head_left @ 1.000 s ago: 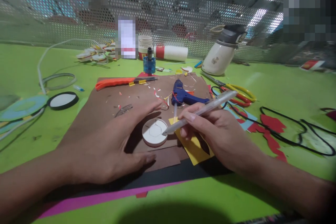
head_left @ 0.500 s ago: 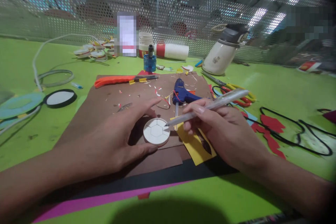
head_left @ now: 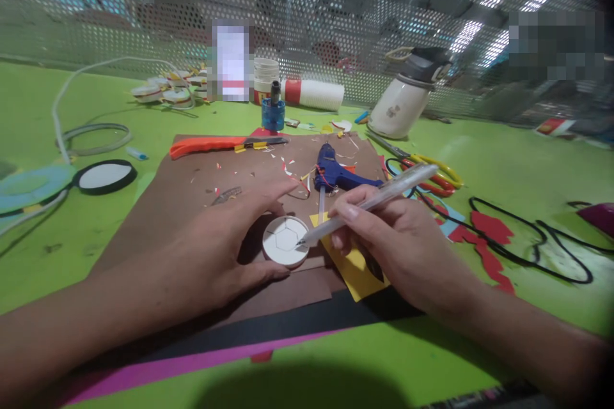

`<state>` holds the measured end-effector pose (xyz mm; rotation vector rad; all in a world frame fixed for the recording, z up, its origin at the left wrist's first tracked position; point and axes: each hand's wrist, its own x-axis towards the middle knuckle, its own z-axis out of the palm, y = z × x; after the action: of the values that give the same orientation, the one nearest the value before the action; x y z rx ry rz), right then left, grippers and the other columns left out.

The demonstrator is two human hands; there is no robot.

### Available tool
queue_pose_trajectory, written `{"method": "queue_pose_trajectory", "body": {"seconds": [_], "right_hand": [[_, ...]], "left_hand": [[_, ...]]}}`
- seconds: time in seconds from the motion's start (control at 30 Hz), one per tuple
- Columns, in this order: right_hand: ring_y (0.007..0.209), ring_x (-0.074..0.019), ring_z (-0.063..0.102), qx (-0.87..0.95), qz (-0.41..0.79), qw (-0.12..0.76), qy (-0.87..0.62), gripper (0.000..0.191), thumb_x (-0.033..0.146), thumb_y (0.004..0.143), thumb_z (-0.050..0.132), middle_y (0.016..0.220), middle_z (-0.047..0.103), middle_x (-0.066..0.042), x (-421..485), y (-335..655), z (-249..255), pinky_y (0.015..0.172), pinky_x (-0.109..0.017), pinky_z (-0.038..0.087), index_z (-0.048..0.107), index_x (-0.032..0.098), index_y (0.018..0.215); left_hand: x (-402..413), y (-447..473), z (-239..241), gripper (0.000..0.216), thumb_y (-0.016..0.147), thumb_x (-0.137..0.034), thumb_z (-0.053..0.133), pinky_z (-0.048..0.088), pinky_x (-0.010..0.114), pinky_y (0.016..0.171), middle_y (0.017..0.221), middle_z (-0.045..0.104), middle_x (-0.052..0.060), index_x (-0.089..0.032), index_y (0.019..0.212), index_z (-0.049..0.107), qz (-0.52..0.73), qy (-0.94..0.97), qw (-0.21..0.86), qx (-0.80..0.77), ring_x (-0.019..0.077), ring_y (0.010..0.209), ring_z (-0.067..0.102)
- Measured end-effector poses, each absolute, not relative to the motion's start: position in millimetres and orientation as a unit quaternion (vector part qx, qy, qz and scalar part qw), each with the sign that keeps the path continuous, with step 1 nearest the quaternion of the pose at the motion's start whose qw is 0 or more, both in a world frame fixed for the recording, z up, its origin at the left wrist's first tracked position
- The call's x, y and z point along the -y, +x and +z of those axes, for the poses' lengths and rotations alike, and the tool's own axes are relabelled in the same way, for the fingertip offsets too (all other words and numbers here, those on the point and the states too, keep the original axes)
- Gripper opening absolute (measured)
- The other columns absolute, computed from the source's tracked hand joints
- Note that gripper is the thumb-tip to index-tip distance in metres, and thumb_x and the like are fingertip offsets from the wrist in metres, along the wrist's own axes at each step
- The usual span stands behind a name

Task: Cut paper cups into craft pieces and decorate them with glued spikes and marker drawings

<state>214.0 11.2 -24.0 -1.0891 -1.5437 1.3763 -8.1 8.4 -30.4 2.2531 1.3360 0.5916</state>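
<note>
A small round white disc (head_left: pixel 283 248) with dark lines drawn like a football pattern lies on brown paper (head_left: pixel 177 182). My left hand (head_left: pixel 220 239) curls around its left side, thumb at the near edge and fingers at the far edge, steadying it. In my right hand (head_left: pixel 388 236) is a pale, translucent pen (head_left: pixel 374 201), held in a writing grip. Its dark tip meets the disc's face on the right, at the drawn lines. Under the right hand lies a piece of yellow paper (head_left: pixel 352 271), partly hidden.
Beyond the hands lie a blue glue gun (head_left: pixel 330 169), an orange-handled cutter (head_left: pixel 211 145) and paper scraps. Scissors (head_left: pixel 432 172), black cord (head_left: pixel 532 255) and red paper pieces (head_left: pixel 492 230) are on the right. Paper cups (head_left: pixel 319 96), a phone (head_left: pixel 233 64) and a bottle (head_left: pixel 398 102) stand behind.
The pen tip has moved slightly left and toward me on the disc, the right hand shifting with it. My left hand stays around the disc. The camera view has shifted slightly.
</note>
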Motion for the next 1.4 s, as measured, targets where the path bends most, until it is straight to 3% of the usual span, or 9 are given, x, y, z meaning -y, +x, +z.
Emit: {"method": "queue_pose_trajectory", "body": {"seconds": [0.53, 1.4], "right_hand": [[0.055, -0.0119, 0.059, 0.618, 0.536, 0.366, -0.443, 0.023, 0.034, 0.093, 0.06, 0.063, 0.062, 0.002, -9, 210, -24, 0.05, -0.023, 0.05, 0.061, 0.021, 0.075], [0.058, -0.0112, 0.06, 0.64, 0.517, 0.355, -0.444, 0.026, 0.031, 0.096, 0.058, 0.066, 0.064, 0.0, -11, 210, -24, 0.052, -0.021, 0.052, 0.062, 0.018, 0.074]], "left_hand": [[-8, -13, -37, 0.071, 0.078, -0.043, 0.075, 0.05, 0.051, 0.104, 0.135, 0.066, 0.005, -0.033, 0.143, 0.047, 0.224, 0.829, 0.205, -0.47, 0.0314, 0.123, 0.061], [-9, -13, -40, 0.07, 0.077, -0.048, 0.075, 0.051, 0.053, 0.102, 0.134, 0.066, 0.005, -0.032, 0.141, 0.05, 0.229, 0.828, 0.194, -0.473, 0.0338, 0.121, 0.062]]}}
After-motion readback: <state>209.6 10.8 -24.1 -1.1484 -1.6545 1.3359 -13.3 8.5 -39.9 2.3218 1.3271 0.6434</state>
